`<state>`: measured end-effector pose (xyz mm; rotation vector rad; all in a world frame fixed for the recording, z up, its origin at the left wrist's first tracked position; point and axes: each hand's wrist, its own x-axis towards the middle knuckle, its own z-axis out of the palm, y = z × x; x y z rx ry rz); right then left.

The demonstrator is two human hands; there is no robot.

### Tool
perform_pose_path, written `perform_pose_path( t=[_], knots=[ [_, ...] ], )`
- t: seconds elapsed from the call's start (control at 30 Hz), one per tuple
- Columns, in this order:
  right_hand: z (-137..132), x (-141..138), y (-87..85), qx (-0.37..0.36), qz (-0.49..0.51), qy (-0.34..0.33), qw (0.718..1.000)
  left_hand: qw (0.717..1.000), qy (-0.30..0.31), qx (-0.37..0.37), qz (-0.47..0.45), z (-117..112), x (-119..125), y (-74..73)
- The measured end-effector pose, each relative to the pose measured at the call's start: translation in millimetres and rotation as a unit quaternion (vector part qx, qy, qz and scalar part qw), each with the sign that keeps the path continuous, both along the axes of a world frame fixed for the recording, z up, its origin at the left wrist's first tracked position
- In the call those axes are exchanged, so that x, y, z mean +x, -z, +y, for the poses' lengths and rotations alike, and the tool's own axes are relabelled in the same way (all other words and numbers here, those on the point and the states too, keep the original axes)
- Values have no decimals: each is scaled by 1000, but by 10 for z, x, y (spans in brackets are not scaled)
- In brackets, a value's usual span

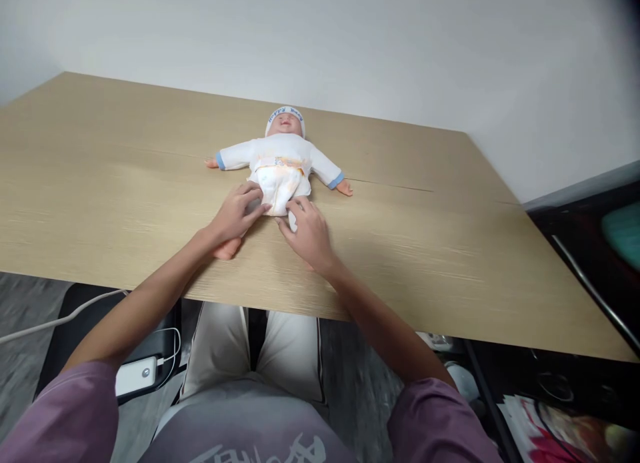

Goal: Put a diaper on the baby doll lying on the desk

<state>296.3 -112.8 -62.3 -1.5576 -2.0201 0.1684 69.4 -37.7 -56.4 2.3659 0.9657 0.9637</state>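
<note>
A baby doll (pixel 283 157) lies on its back on the wooden table (pixel 100 176), head away from me, arms spread, in a white top with blue cuffs and a white cap. A white diaper (pixel 279 183) covers its lower body. My left hand (pixel 234 216) rests over the doll's left-side leg, fingers curled against the diaper's lower edge. My right hand (pixel 309 233) covers the other leg, fingers bent and pressing the diaper's bottom. One doll foot (pixel 226 249) shows under my left wrist.
A white wall stands behind the table. Below the near edge are my lap, a white power bank (pixel 136 376) with cables on a black seat, and dark furniture with clutter at the right (pixel 575 409).
</note>
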Motion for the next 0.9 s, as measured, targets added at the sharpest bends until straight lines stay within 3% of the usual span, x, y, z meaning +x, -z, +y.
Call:
perform_pose_path(
  t=[0.3,0.53,0.67,0.9],
  knots=[
    [9,12,24,-40,84,20,995,997,-29,-74,0,-45,-2,-5],
    [48,86,-10,-55,291,64,953,972,-52,-169,-155,5,13,145],
    [37,144,-52,-69,294,71,951,955,-82,-209,-194,20,4,203],
    [1,115,-94,-42,248,79,965,972,-86,-185,-118,-35,-19,101]
  ],
)
